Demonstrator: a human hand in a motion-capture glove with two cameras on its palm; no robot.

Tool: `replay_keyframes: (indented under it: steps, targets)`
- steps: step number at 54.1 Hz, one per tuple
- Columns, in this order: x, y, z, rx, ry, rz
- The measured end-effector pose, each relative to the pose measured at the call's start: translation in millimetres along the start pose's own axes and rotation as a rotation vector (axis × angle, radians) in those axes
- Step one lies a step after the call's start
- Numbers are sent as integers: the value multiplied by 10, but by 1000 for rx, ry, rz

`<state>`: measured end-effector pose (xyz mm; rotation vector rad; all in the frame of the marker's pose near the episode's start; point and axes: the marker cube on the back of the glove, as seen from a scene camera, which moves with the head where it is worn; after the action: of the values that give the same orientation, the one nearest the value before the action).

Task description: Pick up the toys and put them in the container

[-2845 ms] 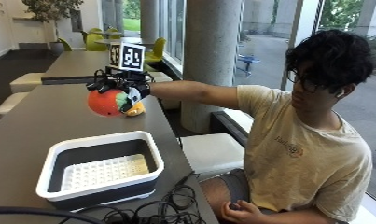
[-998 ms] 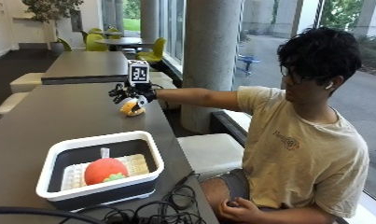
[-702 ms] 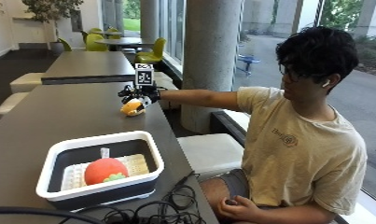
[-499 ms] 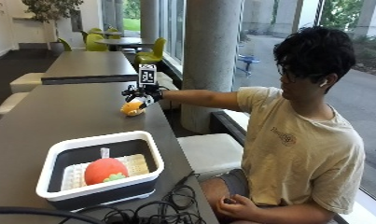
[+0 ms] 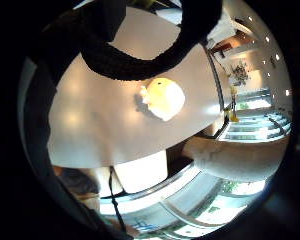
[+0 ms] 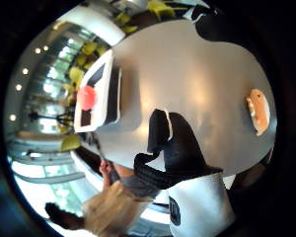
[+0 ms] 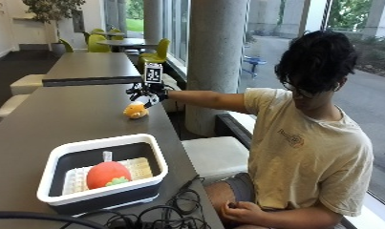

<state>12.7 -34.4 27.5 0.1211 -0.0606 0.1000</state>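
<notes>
The yellow toy (image 7: 135, 110) lies on the table (image 7: 58, 119) far from the container (image 7: 101, 174); its long axis seemingly runs across the table. The gloved hand (image 7: 149, 93) hovers just above it, fingers spread, holding nothing. Only the thumb-side view shows its orange patch. The red toy (image 7: 107, 174), held earlier, lies in the container.

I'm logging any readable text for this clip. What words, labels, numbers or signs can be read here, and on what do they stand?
No words, numbers or signs can be read in these pictures.
Person's shirt: a small round chest print, too small and blurred to read.
White plastic at the right hand's palm, thumb side view: a small dark mark, not legible.
Container, red toy and yellow toy: no lettering shows.
</notes>
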Motion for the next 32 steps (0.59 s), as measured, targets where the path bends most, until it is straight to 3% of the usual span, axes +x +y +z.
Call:
replay_keyframes:
  steps: [8, 32]
  targets:
    - [-81, 22, 51, -7, -103, 13]
    - [-48, 2, 52, -7, -39, -9]
